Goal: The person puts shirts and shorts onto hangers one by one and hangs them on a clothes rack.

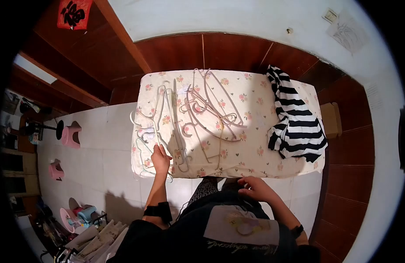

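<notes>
My left hand (161, 159) is closed over the left part of the table, its fingers pinched on a white clothes hanger (155, 127). Beside it lie pale green hangers (139, 151) and several grey ones (175, 118), partly overlapping. A tangle of pinkish hangers (215, 94) spreads across the middle of the table. Close to my body, just off the front edge, my right hand (256, 189) hangs with loosely bent fingers and holds nothing visible. A black-and-white striped garment (294, 118) lies crumpled on the right side, out of reach of both hands' present positions.
The table (255, 153) wears a flowered cover and stands against a brown tiled wall (176, 52). A cardboard box (332, 120) sits beyond its right edge. Pink stools (71, 135) are on the floor at the left, with stacked household items (93, 241) lower down.
</notes>
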### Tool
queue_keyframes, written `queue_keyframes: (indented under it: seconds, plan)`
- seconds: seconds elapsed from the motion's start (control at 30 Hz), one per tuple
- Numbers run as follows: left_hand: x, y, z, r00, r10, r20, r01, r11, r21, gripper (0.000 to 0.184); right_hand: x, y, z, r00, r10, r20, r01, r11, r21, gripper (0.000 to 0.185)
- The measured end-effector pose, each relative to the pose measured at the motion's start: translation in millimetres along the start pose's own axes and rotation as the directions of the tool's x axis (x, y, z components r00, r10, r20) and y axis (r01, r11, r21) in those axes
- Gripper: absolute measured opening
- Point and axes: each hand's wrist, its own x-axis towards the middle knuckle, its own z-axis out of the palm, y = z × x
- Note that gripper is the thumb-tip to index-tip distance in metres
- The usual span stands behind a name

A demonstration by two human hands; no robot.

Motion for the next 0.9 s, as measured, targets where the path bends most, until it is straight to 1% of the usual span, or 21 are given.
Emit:
queue_keyframes:
  seconds: [0.03, 0.1, 0.17, 0.23, 0.27, 0.33, 0.37, 0.43, 0.47, 0.5, 0.53, 0.57, 0.63, 0.67, 0.7, 0.73, 0.77, 0.8, 0.83, 0.87, 0.9]
  plan:
    - [-1, 4, -3, 1.000, 0.007, 0.004, -0.007, 1.000, 0.004, 0.031, -2, -2, -1, 1.000, 0.024, 0.014, -0.024, 1.000, 0.017, 0.042]
    - [-3, 14, -10, 0.987, 0.161, 0.026, -0.158, 0.985, -0.072, 0.031, -6, 6, 3, 1.000, 0.011, 0.005, -0.011, 1.000, -0.007, 0.040]
    - [-10, 30, -16, 0.981, 0.189, 0.051, -0.184, 0.979, -0.091, 0.032, -10, 17, 6, 1.000, 0.004, -0.015, -0.004, 0.999, -0.035, 0.039]
    - [-27, 54, -20, 0.923, 0.366, 0.122, -0.360, 0.930, -0.072, 0.035, -18, 24, 6, 0.987, -0.152, -0.051, 0.150, 0.988, -0.035, 0.038]
    - [-40, 70, -21, 0.912, 0.368, 0.179, -0.364, 0.930, -0.058, 0.036, -24, 25, 3, 0.987, -0.140, -0.075, 0.137, 0.990, -0.037, 0.038]
    - [-68, 90, -14, 0.848, 0.433, 0.305, -0.439, 0.897, -0.049, 0.034, -38, 20, -7, 0.983, -0.097, -0.158, 0.107, 0.993, 0.054, 0.035]
    - [-85, 97, -8, 0.804, 0.470, 0.365, -0.492, 0.870, -0.035, 0.033, -49, 27, -10, 0.980, -0.084, -0.182, 0.095, 0.994, 0.055, 0.035]
    - [-128, 125, 6, 0.712, 0.505, 0.488, -0.534, 0.840, -0.089, 0.030, -70, 44, -17, 0.868, -0.183, -0.461, 0.331, 0.906, 0.263, 0.043]
    - [-142, 110, 27, 0.661, 0.543, 0.518, -0.595, 0.800, -0.078, 0.027, -84, 51, -23, 0.859, -0.180, -0.479, 0.336, 0.905, 0.262, 0.043]
    - [-168, 134, 33, 0.593, 0.602, 0.535, -0.673, 0.735, -0.081, 0.022, -99, 55, -30, 0.672, -0.255, -0.695, 0.406, 0.912, 0.059, 0.052]
    - [-186, 142, 46, 0.520, 0.627, 0.581, -0.717, 0.689, -0.102, 0.023, -114, 59, -36, 0.429, -0.337, -0.838, 0.407, 0.900, -0.153, 0.061]
    - [-204, 150, 61, 0.415, 0.675, 0.610, -0.773, 0.615, -0.156, 0.028, -132, 62, -43, 0.416, -0.329, -0.848, 0.407, 0.901, -0.150, 0.061]
    - [-238, 164, 94, 0.190, 0.730, 0.657, -0.883, 0.419, -0.210, 0.034, -170, 69, -56, 0.232, -0.500, -0.834, 0.239, 0.861, -0.449, 0.073]
    - [-256, 171, 105, 0.173, 0.730, 0.661, -0.888, 0.406, -0.216, 0.034, -186, 76, -59, 0.232, -0.518, -0.823, 0.195, 0.854, -0.482, 0.072]
    - [-275, 186, 111, 0.078, 0.744, 0.663, -0.883, 0.361, -0.301, 0.033, -197, 94, -58, 0.221, -0.509, -0.832, 0.188, 0.859, -0.476, 0.072]
    - [-291, 196, 118, -0.017, 0.753, 0.658, -0.867, 0.316, -0.385, 0.033, -207, 117, -56, 0.375, -0.491, -0.786, 0.196, 0.871, -0.450, 0.070]
    - [-302, 202, 126, -0.033, 0.751, 0.659, -0.868, 0.306, -0.392, 0.033, -217, 136, -53, 0.520, -0.462, -0.719, 0.200, 0.884, -0.423, 0.067]
    - [-312, 209, 134, -0.070, 0.739, 0.670, -0.875, 0.276, -0.396, 0.033, -234, 137, -53, 0.693, -0.105, -0.713, 0.218, 0.974, 0.067, 0.046]
    - [-322, 214, 142, -0.105, 0.726, 0.679, -0.882, 0.247, -0.401, 0.034, -244, 150, -53, 0.685, -0.100, -0.721, 0.217, 0.974, 0.072, 0.046]
    - [-332, 219, 150, -0.140, 0.748, 0.649, -0.876, 0.212, -0.433, 0.036, -252, 166, -53, 0.667, -0.188, -0.720, 0.313, 0.949, 0.041, 0.030]
    - [-341, 224, 157, -0.151, 0.745, 0.650, -0.874, 0.207, -0.439, 0.036, -262, 178, -52, 0.643, -0.274, -0.716, 0.404, 0.915, 0.013, 0.014]
